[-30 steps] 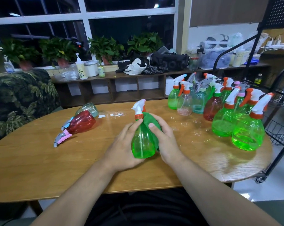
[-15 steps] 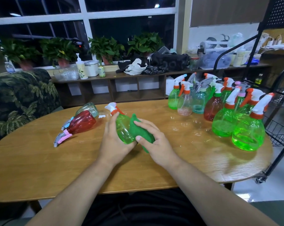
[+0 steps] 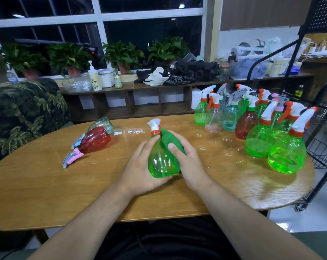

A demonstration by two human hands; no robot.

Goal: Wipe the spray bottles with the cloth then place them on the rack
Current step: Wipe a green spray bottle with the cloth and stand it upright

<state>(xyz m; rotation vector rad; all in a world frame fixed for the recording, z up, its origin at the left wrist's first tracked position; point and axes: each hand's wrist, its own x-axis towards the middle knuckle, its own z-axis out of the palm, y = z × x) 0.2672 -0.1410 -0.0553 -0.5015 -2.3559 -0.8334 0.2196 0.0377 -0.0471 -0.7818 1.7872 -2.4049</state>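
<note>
Since half a second ago the green spray bottle (image 3: 160, 162) has swung from leaning left, nozzle towards the window side, to standing upright between both hands with its white nozzle on top, and the hands have drawn a little nearer the person

Largest in view is the wooden table (image 3: 37, 194), oval, with the person seated at its near edge. A sofa (image 3: 18, 113) with a leaf pattern stands off its far left, and a low shelf (image 3: 140, 102) runs along the wall under the window, with potted plants (image 3: 121, 53) on the sill above. The rack (image 3: 325, 147), black wire, stands just beside the table's right end.

On the right part of the table a group of spray bottles (image 3: 287, 154) stands upright and close together: mostly green, one red, some clear or pale blue. On the left part a red bottle (image 3: 94, 140) lies on its side, pink trigger towards the person, with a clear bottle (image 3: 102, 124) lying just behind it, touching or nearly so.

The held bottle is at the table's middle, just above the wood. The left hand (image 3: 138, 171) grips its left side and base, fingers curled under, thumb up near the neck. The right hand (image 3: 190, 166) holds the green cloth (image 3: 170, 137) against the bottle's right side and shoulder, thumb pressing on the front, fingers wrapped behind out of sight
</note>
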